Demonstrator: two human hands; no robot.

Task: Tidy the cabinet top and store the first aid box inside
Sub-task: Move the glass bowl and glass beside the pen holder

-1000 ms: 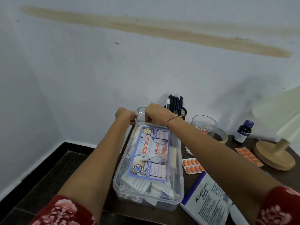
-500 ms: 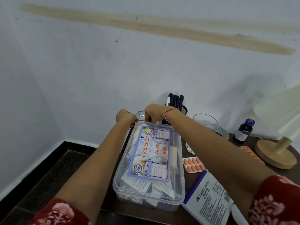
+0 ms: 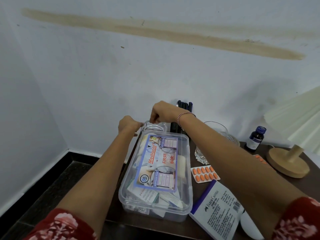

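The first aid box sits lid-on at the bench's left edge. Both hands work its far clear handle: left hand curled around it, right hand pinching it. Lifted by that end, it could tip or sweep the pill strip beside it.

The right hand covers most of the pen holder. The right forearm hides part of the drinking glass and nearly all of a second pill strip. The lamp runs off frame.
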